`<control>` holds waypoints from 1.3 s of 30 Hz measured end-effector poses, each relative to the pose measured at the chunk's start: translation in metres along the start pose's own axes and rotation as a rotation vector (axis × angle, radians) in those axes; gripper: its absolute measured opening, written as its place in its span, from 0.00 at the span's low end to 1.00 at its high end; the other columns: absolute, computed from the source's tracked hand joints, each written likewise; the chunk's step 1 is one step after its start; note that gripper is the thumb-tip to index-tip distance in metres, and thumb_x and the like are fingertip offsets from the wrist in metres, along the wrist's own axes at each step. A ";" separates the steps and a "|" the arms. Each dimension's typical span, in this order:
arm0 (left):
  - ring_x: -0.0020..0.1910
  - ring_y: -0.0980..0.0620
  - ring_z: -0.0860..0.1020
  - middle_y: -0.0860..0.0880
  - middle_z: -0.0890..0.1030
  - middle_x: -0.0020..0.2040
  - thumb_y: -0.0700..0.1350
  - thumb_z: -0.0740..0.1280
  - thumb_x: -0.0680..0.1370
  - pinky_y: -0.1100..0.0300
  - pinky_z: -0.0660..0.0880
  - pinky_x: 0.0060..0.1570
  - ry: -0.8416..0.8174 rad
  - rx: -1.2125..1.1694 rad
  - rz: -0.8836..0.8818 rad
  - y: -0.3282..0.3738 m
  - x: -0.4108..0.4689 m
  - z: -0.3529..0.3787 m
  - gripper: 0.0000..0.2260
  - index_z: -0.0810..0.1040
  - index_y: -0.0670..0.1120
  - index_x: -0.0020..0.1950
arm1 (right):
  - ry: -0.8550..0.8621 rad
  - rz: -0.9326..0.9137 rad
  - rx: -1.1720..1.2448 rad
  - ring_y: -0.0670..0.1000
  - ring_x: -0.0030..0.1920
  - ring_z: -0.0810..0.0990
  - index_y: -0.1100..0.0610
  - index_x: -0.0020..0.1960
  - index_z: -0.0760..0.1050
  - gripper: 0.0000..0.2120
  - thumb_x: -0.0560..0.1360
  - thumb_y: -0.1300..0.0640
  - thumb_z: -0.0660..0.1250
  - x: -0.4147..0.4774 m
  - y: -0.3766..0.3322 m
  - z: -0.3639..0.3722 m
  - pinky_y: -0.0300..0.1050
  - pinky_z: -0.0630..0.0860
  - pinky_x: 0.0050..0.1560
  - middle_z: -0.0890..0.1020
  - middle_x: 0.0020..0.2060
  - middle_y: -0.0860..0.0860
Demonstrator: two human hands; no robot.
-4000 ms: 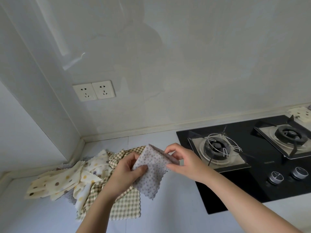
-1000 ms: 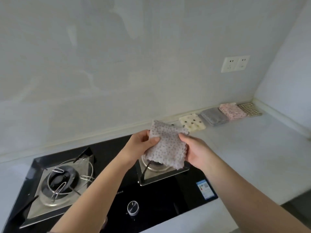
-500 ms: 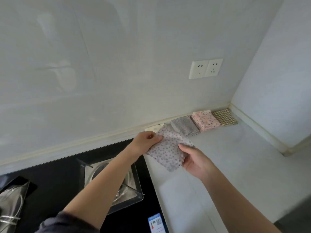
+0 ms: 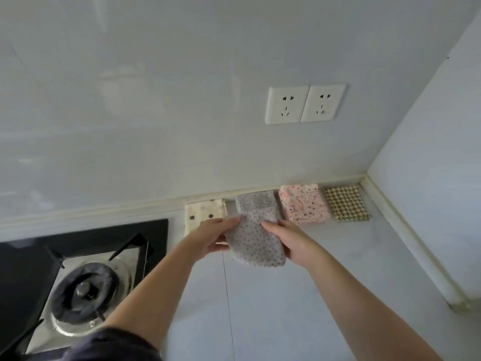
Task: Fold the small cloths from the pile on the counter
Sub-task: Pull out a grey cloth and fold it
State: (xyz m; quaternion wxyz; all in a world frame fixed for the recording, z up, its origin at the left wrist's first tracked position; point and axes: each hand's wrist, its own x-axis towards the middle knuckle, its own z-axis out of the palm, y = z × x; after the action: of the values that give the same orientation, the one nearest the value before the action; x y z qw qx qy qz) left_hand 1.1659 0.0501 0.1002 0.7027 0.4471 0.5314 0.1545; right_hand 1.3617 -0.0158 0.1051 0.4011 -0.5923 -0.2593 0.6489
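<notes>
A folded grey dotted cloth (image 4: 253,243) is held just above the counter between both hands. My left hand (image 4: 212,237) grips its left edge and my right hand (image 4: 289,242) grips its right edge. Behind it, along the wall, lies a row of folded cloths: a cream one with dark dots (image 4: 205,211), a grey one (image 4: 256,200), a pink speckled one (image 4: 302,203) and a brown checked one (image 4: 346,203). The held cloth overlaps the front of the grey one. The pile of unfolded cloths is out of view.
A black gas hob (image 4: 86,269) with a burner lies to the left. A double wall socket (image 4: 304,104) sits above the row. The white counter (image 4: 338,282) ends at a side wall on the right.
The view swung right from the pile, past the hob, to the counter's right corner. Both hands carried the folded grey dotted cloth along and now hold it lower, by the row.
</notes>
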 end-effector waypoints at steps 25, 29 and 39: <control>0.39 0.49 0.69 0.47 0.72 0.42 0.49 0.55 0.83 0.56 0.63 0.34 0.747 0.592 0.064 0.012 0.123 0.080 0.11 0.67 0.41 0.58 | 0.418 -0.338 -1.291 0.56 0.54 0.79 0.58 0.74 0.58 0.23 0.80 0.63 0.59 0.140 -0.011 -0.040 0.49 0.78 0.46 0.75 0.62 0.57; 0.54 0.44 0.75 0.43 0.74 0.63 0.50 0.57 0.82 0.52 0.71 0.45 0.748 0.669 0.143 0.007 0.127 0.076 0.19 0.63 0.42 0.69 | 0.503 -0.538 -1.384 0.57 0.54 0.79 0.60 0.69 0.67 0.25 0.74 0.62 0.70 0.136 -0.009 -0.040 0.47 0.79 0.45 0.74 0.61 0.57; 0.77 0.52 0.52 0.47 0.55 0.78 0.53 0.39 0.80 0.41 0.48 0.72 0.464 1.436 0.276 -0.045 0.140 0.054 0.28 0.53 0.42 0.77 | 0.260 -0.479 -1.807 0.64 0.65 0.75 0.69 0.64 0.75 0.28 0.72 0.59 0.49 0.153 0.038 -0.044 0.63 0.55 0.72 0.76 0.63 0.65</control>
State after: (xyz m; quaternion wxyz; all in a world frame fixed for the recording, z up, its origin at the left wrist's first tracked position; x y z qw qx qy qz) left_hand 1.2558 0.0971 -0.0190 0.0843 0.8124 0.5746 -0.0523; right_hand 1.4003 0.0835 -0.0186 -0.0614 -0.6776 -0.7322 0.0310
